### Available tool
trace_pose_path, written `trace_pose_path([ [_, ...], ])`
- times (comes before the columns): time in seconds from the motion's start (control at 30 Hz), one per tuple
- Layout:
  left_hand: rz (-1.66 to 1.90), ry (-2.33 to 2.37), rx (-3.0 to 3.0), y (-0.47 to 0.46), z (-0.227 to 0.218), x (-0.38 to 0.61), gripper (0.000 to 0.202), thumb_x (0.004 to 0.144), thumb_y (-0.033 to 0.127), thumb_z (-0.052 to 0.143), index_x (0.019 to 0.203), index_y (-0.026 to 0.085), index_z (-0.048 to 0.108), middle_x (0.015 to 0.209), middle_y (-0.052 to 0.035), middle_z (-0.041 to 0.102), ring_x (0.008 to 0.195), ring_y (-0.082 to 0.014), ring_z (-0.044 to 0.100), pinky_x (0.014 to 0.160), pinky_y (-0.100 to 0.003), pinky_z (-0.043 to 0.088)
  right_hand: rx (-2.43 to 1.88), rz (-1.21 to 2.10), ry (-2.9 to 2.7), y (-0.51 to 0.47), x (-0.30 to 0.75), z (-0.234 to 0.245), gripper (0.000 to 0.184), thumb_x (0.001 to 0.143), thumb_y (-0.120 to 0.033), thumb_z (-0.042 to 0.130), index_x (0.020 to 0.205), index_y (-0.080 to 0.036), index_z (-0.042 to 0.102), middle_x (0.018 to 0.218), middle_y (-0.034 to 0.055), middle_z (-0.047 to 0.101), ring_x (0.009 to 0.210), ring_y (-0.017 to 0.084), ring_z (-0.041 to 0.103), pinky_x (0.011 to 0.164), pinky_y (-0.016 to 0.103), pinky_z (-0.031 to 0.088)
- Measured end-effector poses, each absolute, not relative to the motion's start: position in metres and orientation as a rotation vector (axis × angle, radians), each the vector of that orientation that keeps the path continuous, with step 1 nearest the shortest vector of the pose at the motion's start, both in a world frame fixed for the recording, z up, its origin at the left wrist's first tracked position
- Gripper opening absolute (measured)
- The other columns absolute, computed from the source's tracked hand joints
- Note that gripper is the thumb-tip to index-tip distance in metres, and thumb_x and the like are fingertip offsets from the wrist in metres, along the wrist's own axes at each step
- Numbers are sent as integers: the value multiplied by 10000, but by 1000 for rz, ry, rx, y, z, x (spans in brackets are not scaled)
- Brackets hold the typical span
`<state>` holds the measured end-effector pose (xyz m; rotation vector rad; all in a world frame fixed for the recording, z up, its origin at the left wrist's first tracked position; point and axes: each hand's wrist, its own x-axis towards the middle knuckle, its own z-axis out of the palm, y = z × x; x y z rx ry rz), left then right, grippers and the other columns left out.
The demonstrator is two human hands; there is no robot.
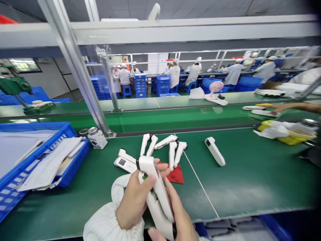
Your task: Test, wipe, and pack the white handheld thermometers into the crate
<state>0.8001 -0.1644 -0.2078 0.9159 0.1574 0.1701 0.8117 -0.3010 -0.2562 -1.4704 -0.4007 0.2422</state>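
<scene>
Close in front of me, a white handheld infrared thermometer (149,166) is held tilted, its black-rimmed head up and to the left. Its casing halves stand partly apart along the handle, and a bit of green shows inside. My left hand (132,201) grips the upper part, thumb across the front and fingertips out on the far side. Around the lower handle, my right hand (182,214) is closed, fingers along its right side. Beyond my hands, several white thermometers (172,154) lie on the green bench, some beside a red piece (177,174). Another thermometer (215,151) lies apart to the right.
At left, blue baskets (65,129) hold papers; a small white bottle (97,138) stands by a metal post (82,73). A yellow tray (293,135) and another person's hand (283,107) are at right. A box of parts (230,227) sits below the bench edge.
</scene>
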Motion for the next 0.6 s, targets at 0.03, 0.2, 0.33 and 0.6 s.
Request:
trace_pose_path([
  [0.03, 174, 202, 980, -172, -206, 803, 408, 837, 363, 661, 1207, 211, 580, 1259, -121, 618, 1211, -286, 545, 1014, -402, 438, -1574, 191, -443, -303, 810, -254, 818, 647, -216, 768, 1393, -315, 450, 1415, 67, 494, 1291, 351, 459, 1040, 513, 414],
  [0.2, 100, 280, 1331, -208, -206, 819, 348, 825, 344, 665, 1132, 188, 612, 1190, -103, 656, 1146, -252, 588, 995, -360, 444, -1772, -61, -402, -320, 801, -269, 749, 766, -186, 664, 1439, -327, 365, 1450, 45, 451, 1308, 321, 442, 1056, 488, 404],
  [0.33, -84, 106, 1322, -231, -210, 827, 423, 855, 432, 604, 1211, 211, 548, 1203, -102, 642, 1114, -274, 600, 927, -383, 488, -1623, -110, -257, -346, 800, -286, 708, 754, -190, 697, 1400, -274, 420, 1413, 70, 492, 1283, 288, 472, 1051, 427, 418],
  [0.6, -200, 158, 1135, -243, -237, 833, 479, 933, 510, 434, 1312, 219, 454, 1367, -110, 531, 1281, -232, 478, 1116, -371, 310, -923, 179, 111, -389, 792, -291, 278, 889, -376, 512, 1124, -227, 507, 621, -23, 585, 431, 125, 508, 379, 235, 461],
])
